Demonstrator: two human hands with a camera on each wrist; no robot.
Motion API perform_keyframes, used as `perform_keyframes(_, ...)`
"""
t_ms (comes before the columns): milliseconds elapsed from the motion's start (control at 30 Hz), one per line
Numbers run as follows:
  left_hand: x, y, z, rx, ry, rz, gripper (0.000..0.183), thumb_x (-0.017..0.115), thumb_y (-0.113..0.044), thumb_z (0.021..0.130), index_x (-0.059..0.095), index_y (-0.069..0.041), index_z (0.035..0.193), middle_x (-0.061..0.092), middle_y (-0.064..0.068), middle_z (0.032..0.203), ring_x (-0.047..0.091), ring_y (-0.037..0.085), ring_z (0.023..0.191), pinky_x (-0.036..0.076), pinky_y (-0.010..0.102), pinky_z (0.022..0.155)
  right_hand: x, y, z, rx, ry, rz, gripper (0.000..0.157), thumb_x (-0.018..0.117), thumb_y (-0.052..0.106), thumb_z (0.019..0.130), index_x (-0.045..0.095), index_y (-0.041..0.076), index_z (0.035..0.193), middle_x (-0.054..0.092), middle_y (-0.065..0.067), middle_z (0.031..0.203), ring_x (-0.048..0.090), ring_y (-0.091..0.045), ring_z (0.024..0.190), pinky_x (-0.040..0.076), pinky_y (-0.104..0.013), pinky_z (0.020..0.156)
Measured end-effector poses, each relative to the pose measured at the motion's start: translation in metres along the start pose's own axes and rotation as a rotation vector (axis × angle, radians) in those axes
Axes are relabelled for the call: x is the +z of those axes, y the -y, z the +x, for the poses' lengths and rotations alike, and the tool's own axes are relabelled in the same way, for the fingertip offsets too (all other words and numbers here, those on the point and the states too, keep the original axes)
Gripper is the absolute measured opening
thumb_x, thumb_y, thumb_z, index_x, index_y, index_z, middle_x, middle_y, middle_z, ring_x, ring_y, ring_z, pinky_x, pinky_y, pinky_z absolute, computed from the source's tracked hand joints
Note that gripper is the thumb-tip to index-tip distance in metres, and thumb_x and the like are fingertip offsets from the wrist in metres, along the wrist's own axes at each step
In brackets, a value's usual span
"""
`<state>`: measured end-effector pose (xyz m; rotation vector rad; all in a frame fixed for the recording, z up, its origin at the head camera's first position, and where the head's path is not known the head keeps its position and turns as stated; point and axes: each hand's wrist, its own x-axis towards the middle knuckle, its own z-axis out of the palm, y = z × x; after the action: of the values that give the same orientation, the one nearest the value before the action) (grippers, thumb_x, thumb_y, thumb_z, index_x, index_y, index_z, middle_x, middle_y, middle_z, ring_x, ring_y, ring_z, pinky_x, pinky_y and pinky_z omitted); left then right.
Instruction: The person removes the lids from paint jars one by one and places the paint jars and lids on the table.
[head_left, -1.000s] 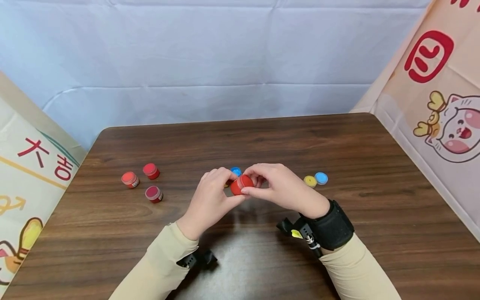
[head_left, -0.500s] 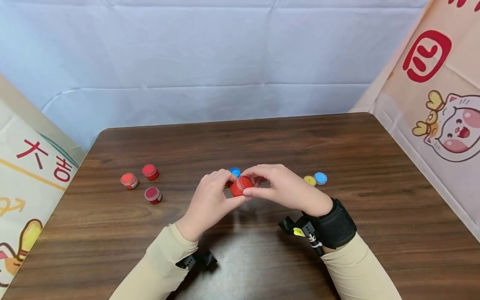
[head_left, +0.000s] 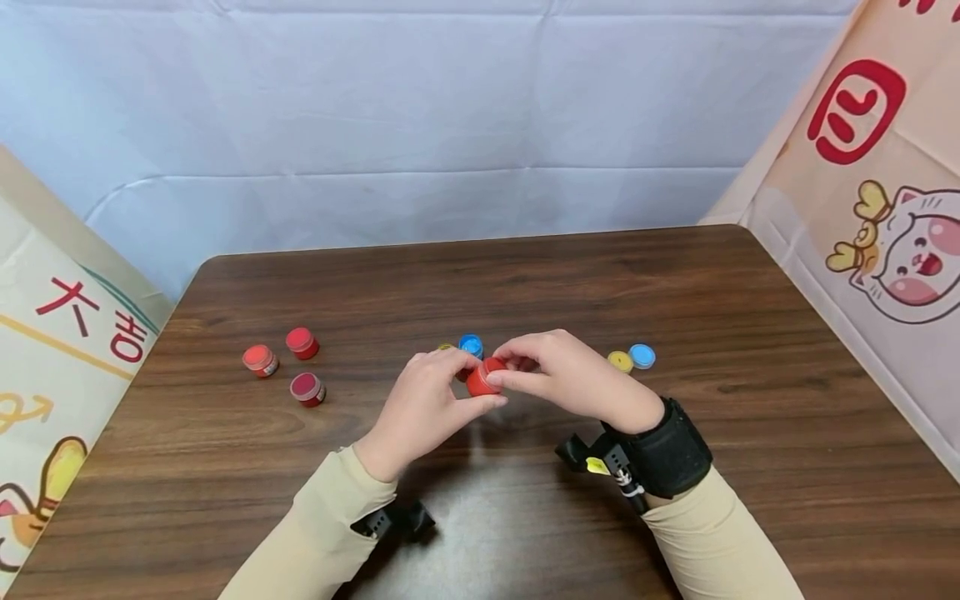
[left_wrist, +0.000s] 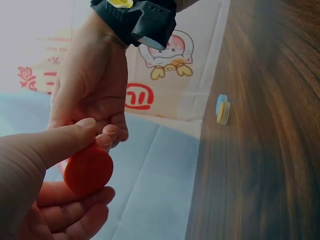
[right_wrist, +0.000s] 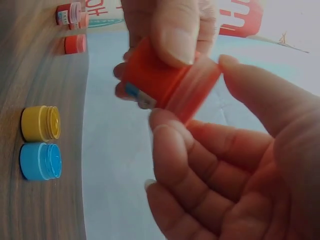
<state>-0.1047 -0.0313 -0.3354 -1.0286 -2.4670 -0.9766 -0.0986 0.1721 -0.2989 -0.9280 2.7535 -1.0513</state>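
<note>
Above the table (head_left: 525, 283), head view: my left hand (head_left: 426, 402) and right hand (head_left: 572, 377) grip the red jar (head_left: 480, 382), just shifted slightly, more blue jar (head_left: 471, 345) showing; left wrist: I pinch its base end; right wrist: I clasp its lid (right_wrist: 196, 90), seemingly not yet off
</note>
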Motion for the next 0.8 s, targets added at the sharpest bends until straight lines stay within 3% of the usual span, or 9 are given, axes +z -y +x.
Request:
perform_keyframes(133, -0.001, 0.0, 0.001, 0.001, 0.051, -0.047, 0.03, 0.081, -0.034, 0.072, 0.068, -0.014, 0.09, 0.06, -0.012, 0.074, 0.041, 0.001, 0.051, 0.041, 0.029, 0.07, -0.004, -0.001, -0.002, -0.071, 0.043, -0.016, 0.024, 0.066, 0.025, 0.088, 0.068, 0.01, 0.106, 0.061, 0.008, 0.084, 0.053, -0.006, 0.07, 0.047, -0.024, 0.062)
perform_keyframes(367, -0.006, -0.001, 0.002, -0.049, 0.159, -0.188, 0.03, 0.077, -0.032, 0.076, 0.07, -0.014, 0.1, 0.063, -0.013, 0.081, 0.044, 0.005, 0.05, 0.042, 0.022, 0.049, -0.011, -0.001, -0.007, -0.155, 0.095, -0.007, 0.039, 0.069, 0.02, 0.084, 0.063, 0.007, 0.12, 0.061, 0.004, 0.094, 0.053, -0.007, 0.078, 0.047, -0.023, 0.065)
perform_keyframes(700, -0.009, 0.003, 0.001, -0.165, 0.325, -0.381, 0.033, 0.07, -0.036, 0.083, 0.066, -0.019, 0.111, 0.062, -0.012, 0.085, 0.028, 0.011, 0.035, 0.032, 0.026, 0.039, -0.015, 0.0, -0.013, -0.199, 0.149, 0.021, 0.044, 0.064, 0.023, 0.087, 0.057, 0.009, 0.128, 0.054, 0.005, 0.096, 0.05, -0.008, 0.085, 0.046, -0.024, 0.071)
perform_keyframes(800, -0.01, 0.004, 0.001, -0.184, 0.369, -0.457, 0.029, 0.069, -0.033, 0.085, 0.067, -0.017, 0.11, 0.064, -0.009, 0.089, 0.042, 0.011, 0.048, 0.037, 0.026, 0.046, -0.017, 0.001, -0.015, -0.198, 0.173, 0.039, 0.044, 0.064, 0.023, 0.087, 0.057, 0.01, 0.129, 0.052, 0.007, 0.096, 0.049, -0.008, 0.086, 0.045, -0.024, 0.071)
